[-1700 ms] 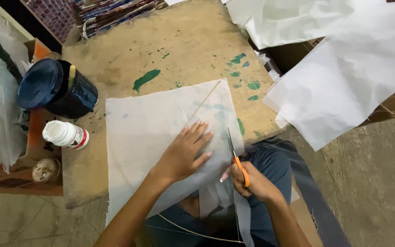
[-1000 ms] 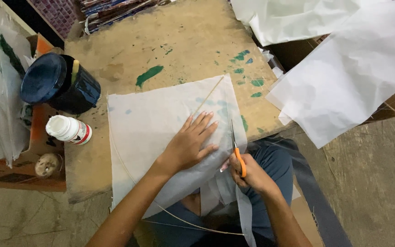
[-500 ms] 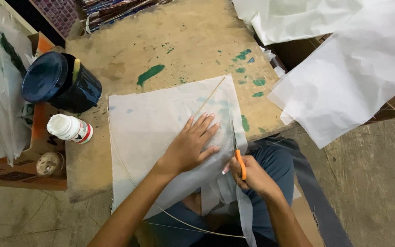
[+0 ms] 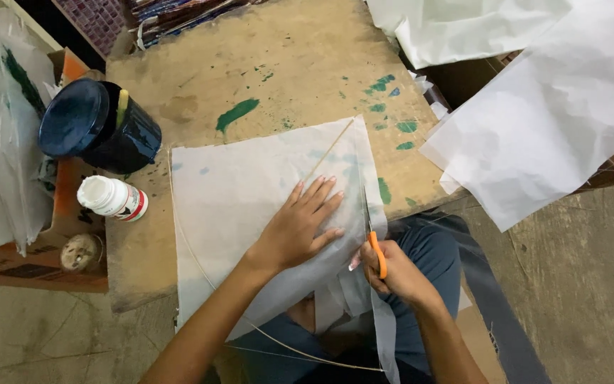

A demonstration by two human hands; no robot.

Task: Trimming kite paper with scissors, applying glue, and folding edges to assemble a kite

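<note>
Left hand (image 4: 303,227) spread flat on one paper sheet (image 4: 250,206) at the table's (image 4: 179,92) near edge, right hand (image 4: 392,270) clenched around one orange-handled scissors (image 4: 376,250), one dark pot (image 4: 97,128) and one white bottle (image 4: 111,199) at the left edge

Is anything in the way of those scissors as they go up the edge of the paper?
Nothing visible. The orange-handled scissors in the right hand meet only the paper sheet; the left hand lies flat beside their line.

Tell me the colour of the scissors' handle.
Orange: the scissors' handle shows in the right hand, in the head view.
</note>
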